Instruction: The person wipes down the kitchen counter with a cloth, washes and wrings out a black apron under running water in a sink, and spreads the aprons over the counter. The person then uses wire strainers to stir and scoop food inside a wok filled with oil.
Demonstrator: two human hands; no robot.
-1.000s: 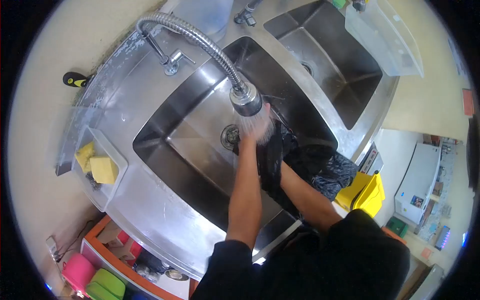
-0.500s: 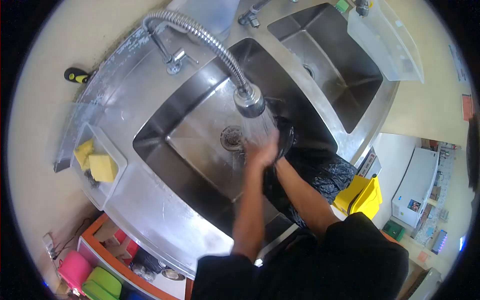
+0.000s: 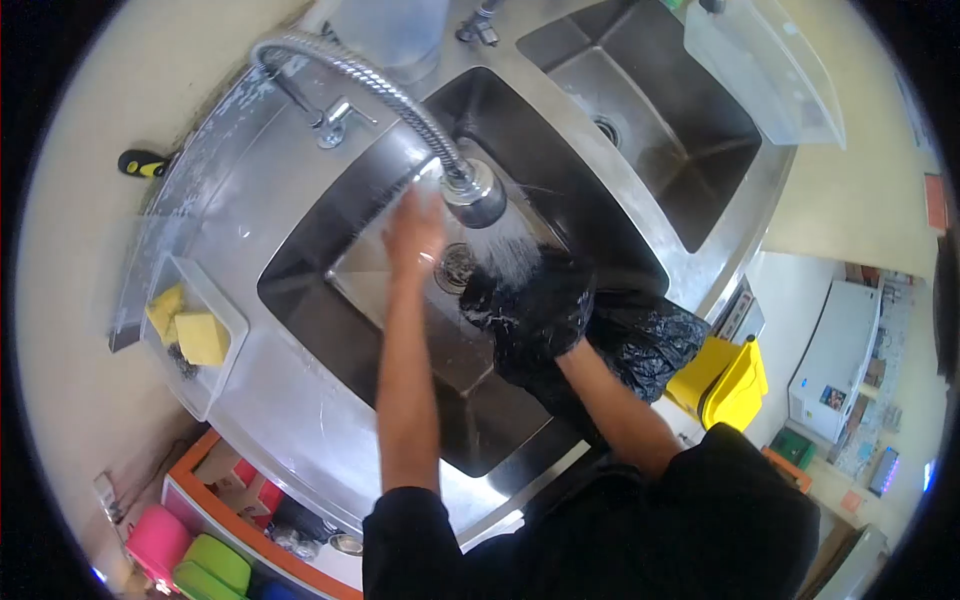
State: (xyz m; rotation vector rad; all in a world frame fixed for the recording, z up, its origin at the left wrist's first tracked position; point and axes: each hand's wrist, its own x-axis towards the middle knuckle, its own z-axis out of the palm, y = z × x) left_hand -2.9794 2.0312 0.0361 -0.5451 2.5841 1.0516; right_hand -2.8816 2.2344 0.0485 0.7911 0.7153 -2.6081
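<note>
Left hand [image 3: 414, 232] spread, blurred, beside running spray head [image 3: 475, 195]; right hand hidden by wet black plastic [image 3: 535, 315], grip can't tell.

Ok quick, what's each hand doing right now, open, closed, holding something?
Left hand: blurred but looks open, nothing visible in it.
Right hand: covered by the black plastic; can't tell whether it's closed.
</note>
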